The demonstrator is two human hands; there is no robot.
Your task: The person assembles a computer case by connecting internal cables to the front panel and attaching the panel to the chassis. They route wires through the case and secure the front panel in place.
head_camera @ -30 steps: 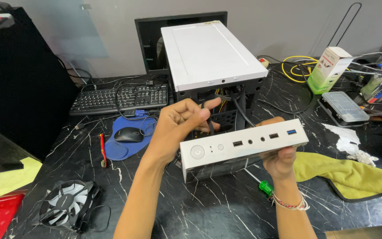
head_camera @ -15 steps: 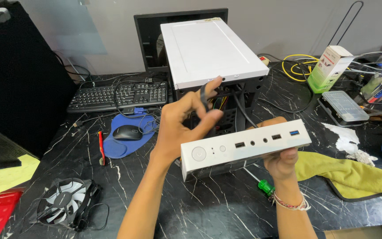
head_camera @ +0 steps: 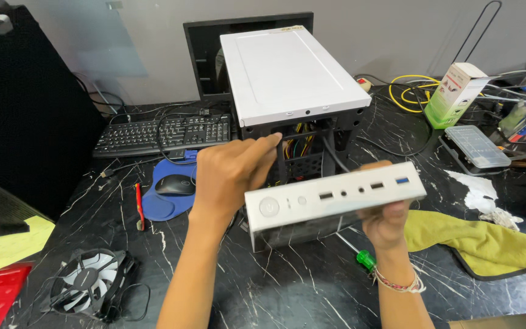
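At the top centre of the frame stands the computer case (head_camera: pixel 293 76), white panel on top, its open front facing us with bundled cables showing inside. It sits on the dark marbled bench (head_camera: pixel 287 286), just in front of a black monitor (head_camera: pixel 205 55).

Below it, mid-frame, we hold the white front panel (head_camera: pixel 335 200), a long strip with a round button at its left end and a row of ports. It floats tilted in front of the case opening, apart from it.

Our right hand (head_camera: pixel 386 220) grips the panel from underneath at its right half, fingers closed round the lower edge. Our left hand (head_camera: pixel 229 173) sits behind the panel's left end, fingers loosely curled and reaching toward the case frame; we cannot tell whether it grasps anything.

To do this well, we judge that the panel wants levelling first, with cables kept clear of its edges.

At left lie a keyboard (head_camera: pixel 159 134) and a mouse (head_camera: pixel 175 184); a yellow cloth (head_camera: pixel 476 244) and a green-handled screwdriver (head_camera: pixel 363 257) lie at lower right.
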